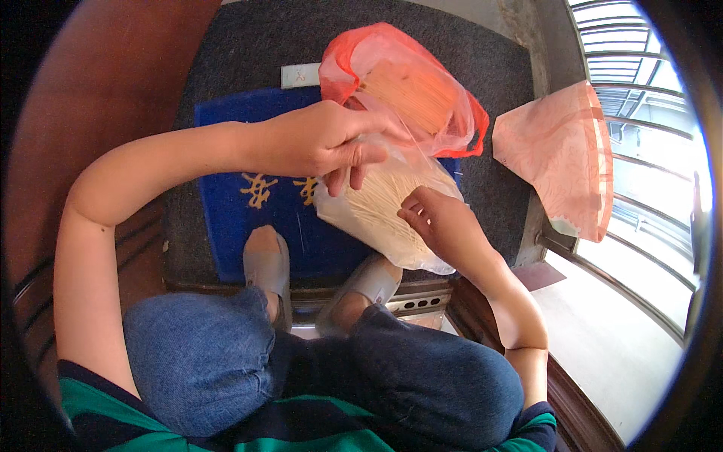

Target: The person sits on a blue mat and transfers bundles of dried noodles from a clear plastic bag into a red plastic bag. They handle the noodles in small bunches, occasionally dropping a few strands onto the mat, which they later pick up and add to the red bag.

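Observation:
My left hand reaches in over a clear plastic bag, its fingers curled. Thin pale sticks fill that clear bag, lying loosely in many directions. At the bag's right side is my right hand, thumb and fingertips drawn together just above the sticks. Whether either hand pinches a stick cannot be made out. Beyond the clear bag lies an open red plastic bag with a neat bundle of similar sticks in it. A faint thin line runs between the red bag and the clear one near my left fingers.
Under the bags lie a blue mat with yellow characters and a dark grey carpet. A small white box sits by the red bag. At right are a pink cloth or paper piece and metal bars. My slippered feet are close to the bags.

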A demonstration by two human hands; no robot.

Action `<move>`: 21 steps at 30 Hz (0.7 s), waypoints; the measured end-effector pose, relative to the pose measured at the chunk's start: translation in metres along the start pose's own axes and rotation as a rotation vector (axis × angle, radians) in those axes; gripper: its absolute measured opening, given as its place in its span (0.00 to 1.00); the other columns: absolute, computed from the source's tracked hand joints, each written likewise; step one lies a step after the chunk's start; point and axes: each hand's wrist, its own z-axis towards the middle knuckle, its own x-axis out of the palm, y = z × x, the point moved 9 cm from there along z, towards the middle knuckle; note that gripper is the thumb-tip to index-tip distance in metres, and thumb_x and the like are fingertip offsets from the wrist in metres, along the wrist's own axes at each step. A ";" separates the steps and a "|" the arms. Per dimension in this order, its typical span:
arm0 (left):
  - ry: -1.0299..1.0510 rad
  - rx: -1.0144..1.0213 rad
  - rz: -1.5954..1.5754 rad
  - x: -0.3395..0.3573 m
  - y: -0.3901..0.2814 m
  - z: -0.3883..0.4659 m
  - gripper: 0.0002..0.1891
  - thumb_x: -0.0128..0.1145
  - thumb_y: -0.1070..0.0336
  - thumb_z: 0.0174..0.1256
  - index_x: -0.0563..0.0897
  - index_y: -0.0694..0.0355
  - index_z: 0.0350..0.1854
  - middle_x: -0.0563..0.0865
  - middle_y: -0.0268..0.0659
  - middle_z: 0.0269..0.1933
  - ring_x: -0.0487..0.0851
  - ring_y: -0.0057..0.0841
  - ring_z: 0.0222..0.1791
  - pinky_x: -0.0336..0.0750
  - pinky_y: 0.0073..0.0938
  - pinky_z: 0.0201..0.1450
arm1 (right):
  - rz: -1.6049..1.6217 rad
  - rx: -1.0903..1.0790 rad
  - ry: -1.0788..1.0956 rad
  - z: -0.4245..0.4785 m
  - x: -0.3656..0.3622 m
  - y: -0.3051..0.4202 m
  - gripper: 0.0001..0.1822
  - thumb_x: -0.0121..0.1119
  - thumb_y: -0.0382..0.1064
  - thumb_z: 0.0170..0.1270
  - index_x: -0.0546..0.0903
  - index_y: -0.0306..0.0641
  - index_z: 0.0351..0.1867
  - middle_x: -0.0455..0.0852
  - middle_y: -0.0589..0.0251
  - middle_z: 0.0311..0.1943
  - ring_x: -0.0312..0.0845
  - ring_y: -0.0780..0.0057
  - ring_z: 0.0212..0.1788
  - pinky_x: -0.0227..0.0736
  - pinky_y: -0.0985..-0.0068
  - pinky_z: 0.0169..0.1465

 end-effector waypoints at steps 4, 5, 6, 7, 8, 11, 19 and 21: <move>0.309 0.188 0.548 0.001 -0.009 -0.007 0.24 0.51 0.56 0.76 0.69 0.60 0.69 0.87 0.42 0.30 0.86 0.24 0.25 0.80 0.23 0.31 | 0.190 0.001 -0.224 0.010 -0.047 0.011 0.08 0.62 0.36 0.65 0.80 0.37 0.42 0.85 0.50 0.35 0.84 0.53 0.39 0.76 0.64 0.40; 0.355 0.110 0.550 -0.002 -0.020 -0.009 0.21 0.51 0.59 0.75 0.72 0.61 0.66 0.86 0.44 0.30 0.86 0.28 0.27 0.79 0.27 0.31 | 0.180 -0.036 -0.322 0.016 -0.062 0.015 0.05 0.59 0.32 0.66 0.79 0.35 0.41 0.85 0.50 0.35 0.84 0.54 0.38 0.76 0.67 0.37; 0.268 -0.063 0.453 -0.015 -0.019 -0.002 0.20 0.51 0.60 0.75 0.72 0.61 0.65 0.86 0.44 0.30 0.86 0.29 0.28 0.79 0.28 0.33 | 0.142 -0.102 -0.411 0.023 -0.074 0.012 0.06 0.56 0.30 0.66 0.79 0.33 0.42 0.85 0.48 0.36 0.84 0.53 0.41 0.77 0.63 0.43; 0.179 -0.234 0.351 -0.026 -0.016 0.005 0.19 0.51 0.61 0.75 0.73 0.62 0.64 0.86 0.45 0.30 0.87 0.31 0.29 0.79 0.30 0.35 | 0.052 -0.165 -0.460 0.037 -0.082 0.005 0.07 0.54 0.30 0.66 0.80 0.33 0.43 0.86 0.47 0.38 0.84 0.52 0.43 0.76 0.62 0.47; 0.094 -0.403 0.249 -0.034 -0.010 0.009 0.18 0.51 0.62 0.75 0.74 0.62 0.63 0.86 0.45 0.30 0.87 0.33 0.30 0.79 0.32 0.36 | -0.035 -0.225 -0.511 0.053 -0.086 -0.007 0.09 0.52 0.29 0.66 0.80 0.33 0.45 0.86 0.46 0.40 0.84 0.51 0.45 0.76 0.61 0.51; -0.168 0.183 0.779 -0.056 0.008 0.060 0.14 0.51 0.69 0.70 0.80 0.61 0.55 0.85 0.44 0.31 0.86 0.36 0.28 0.80 0.34 0.32 | -0.256 -0.066 -0.384 0.131 -0.064 -0.083 0.15 0.50 0.30 0.66 0.80 0.36 0.52 0.85 0.46 0.49 0.81 0.49 0.51 0.72 0.62 0.59; -0.342 -0.181 0.841 -0.095 0.154 0.169 0.18 0.50 0.75 0.62 0.81 0.65 0.55 0.85 0.53 0.52 0.83 0.48 0.54 0.76 0.43 0.57 | -0.400 0.022 -0.222 0.250 -0.053 -0.146 0.23 0.50 0.34 0.67 0.75 0.49 0.64 0.85 0.51 0.52 0.82 0.58 0.54 0.76 0.66 0.55; -0.589 -0.280 0.634 -0.127 0.158 0.169 0.19 0.50 0.75 0.61 0.80 0.66 0.55 0.83 0.53 0.54 0.81 0.47 0.57 0.74 0.44 0.60 | -0.296 0.069 -0.379 0.247 -0.078 -0.168 0.24 0.51 0.33 0.66 0.76 0.52 0.63 0.84 0.53 0.54 0.80 0.61 0.58 0.75 0.67 0.57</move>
